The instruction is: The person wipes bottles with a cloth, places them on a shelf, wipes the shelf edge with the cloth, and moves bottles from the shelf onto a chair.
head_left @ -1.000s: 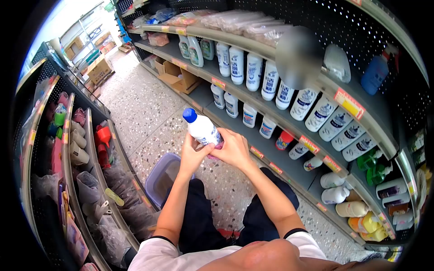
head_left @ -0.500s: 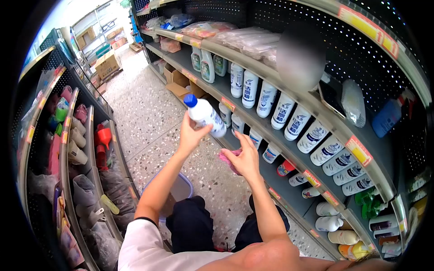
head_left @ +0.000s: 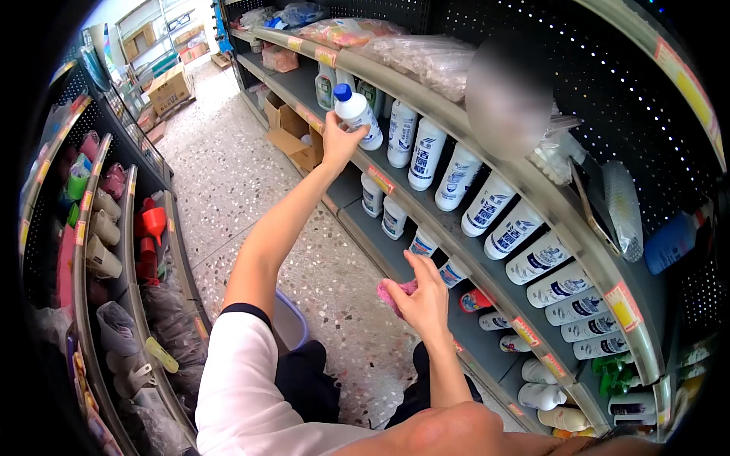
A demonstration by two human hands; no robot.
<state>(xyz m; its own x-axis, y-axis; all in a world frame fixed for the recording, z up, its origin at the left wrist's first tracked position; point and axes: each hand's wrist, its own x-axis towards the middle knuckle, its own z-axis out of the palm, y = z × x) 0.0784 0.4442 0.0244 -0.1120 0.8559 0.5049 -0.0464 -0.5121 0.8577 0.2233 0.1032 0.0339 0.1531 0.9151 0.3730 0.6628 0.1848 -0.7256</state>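
Blurred oval (head_left: 510,95) masks part of the upper shelf edge (head_left: 582,239); right hand (head_left: 427,300) partly covers pink cloth (head_left: 391,296); left sleeve (head_left: 239,365) partly hides purple tub (head_left: 290,323).

We've got L arm (head_left: 277,228) reaching fwd, nearly straight, L hand (head_left: 340,143) out front in a closed grip. R arm (head_left: 447,372) bent, lower & closer in; R hand (head_left: 423,298) in a loose pinch, fingers part-extended, approx.

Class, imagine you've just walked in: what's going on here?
A person's left hand holds a white bottle with a blue cap up at a shelf, near other white bottles. The right hand holds a pink cloth. A purple tub stands on the floor.
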